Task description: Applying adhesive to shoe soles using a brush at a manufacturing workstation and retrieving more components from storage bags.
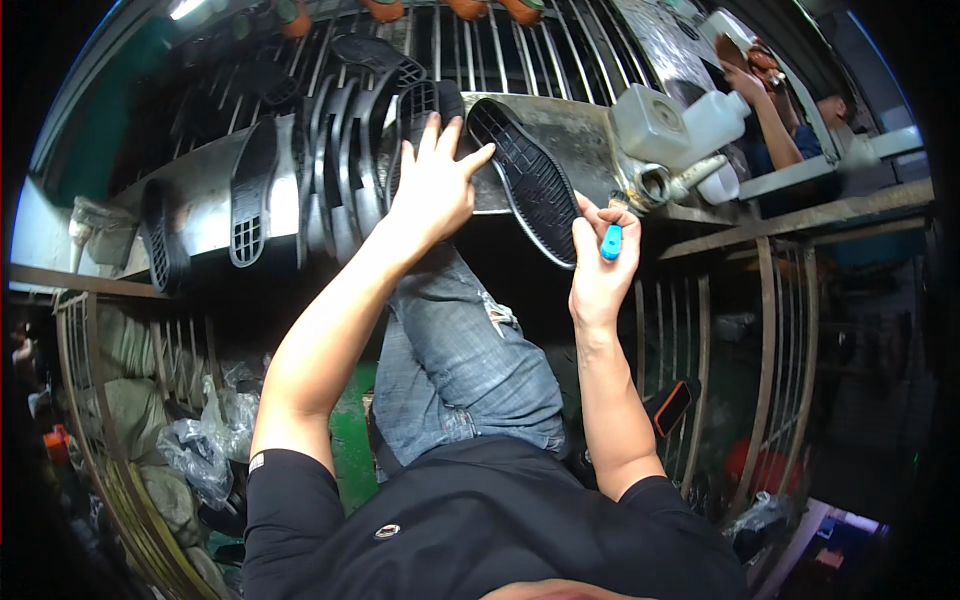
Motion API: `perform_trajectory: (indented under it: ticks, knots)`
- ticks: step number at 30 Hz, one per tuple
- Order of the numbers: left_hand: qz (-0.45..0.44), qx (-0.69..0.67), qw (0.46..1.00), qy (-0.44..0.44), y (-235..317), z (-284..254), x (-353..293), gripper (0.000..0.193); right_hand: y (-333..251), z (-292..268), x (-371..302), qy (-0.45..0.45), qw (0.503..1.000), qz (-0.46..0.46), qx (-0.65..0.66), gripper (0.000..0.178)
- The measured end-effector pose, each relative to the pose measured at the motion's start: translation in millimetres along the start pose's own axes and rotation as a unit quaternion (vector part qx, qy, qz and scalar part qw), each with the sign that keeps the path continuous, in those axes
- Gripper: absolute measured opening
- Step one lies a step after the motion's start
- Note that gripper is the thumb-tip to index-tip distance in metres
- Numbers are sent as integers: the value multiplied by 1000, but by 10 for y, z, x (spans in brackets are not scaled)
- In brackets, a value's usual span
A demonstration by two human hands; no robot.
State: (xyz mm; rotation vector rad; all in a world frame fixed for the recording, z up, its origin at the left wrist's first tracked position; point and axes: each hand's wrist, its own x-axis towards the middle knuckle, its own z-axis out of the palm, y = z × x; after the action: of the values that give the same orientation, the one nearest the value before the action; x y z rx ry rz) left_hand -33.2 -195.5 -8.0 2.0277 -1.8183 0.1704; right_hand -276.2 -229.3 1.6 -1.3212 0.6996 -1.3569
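Observation:
My left hand (437, 188) reaches over the bench with its fingers spread, the fingertips at a black shoe sole (418, 100) in the stack. Whether it presses on that sole I cannot tell. Closed around a small blue-handled tool (611, 243), my right hand (603, 268) is at the heel end of another black sole (525, 165). The tool's working end is hidden by my fingers. This sole lies slanted across the bench's front edge, its grid-patterned inside facing up. Just left of my left hand, several black soles (340, 165) stand packed side by side.
More soles (254, 190) lie along the metal bench (205, 165) at left. Whitish plastic containers (650, 122) and a pipe-like fitting (655, 183) are at right. Metal bars (520, 55) rise behind; orange-brown shoes (385, 8) sit above. Another person's arm (775, 120) shows at far right.

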Motion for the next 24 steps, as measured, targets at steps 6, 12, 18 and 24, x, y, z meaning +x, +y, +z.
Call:
perform_trajectory:
  ticks: [6,12,18,24]
  knots:
    - [23,-97,994,41,284,-119,-2,82,-747,-388,-17,-74,988,-59,-121,17]
    - [210,-412,870,-171,650,-404,-379,35,-1350,-1028,96,-151,980,118,-57,17]
    - [5,-521,841,-144,839,-341,-1018,31,-742,-1242,550,-18,929,-30,-369,43]
    - [-265,-774,542,-191,819,179,-1187,56,-304,-1317,902,4,909,-23,-415,27]
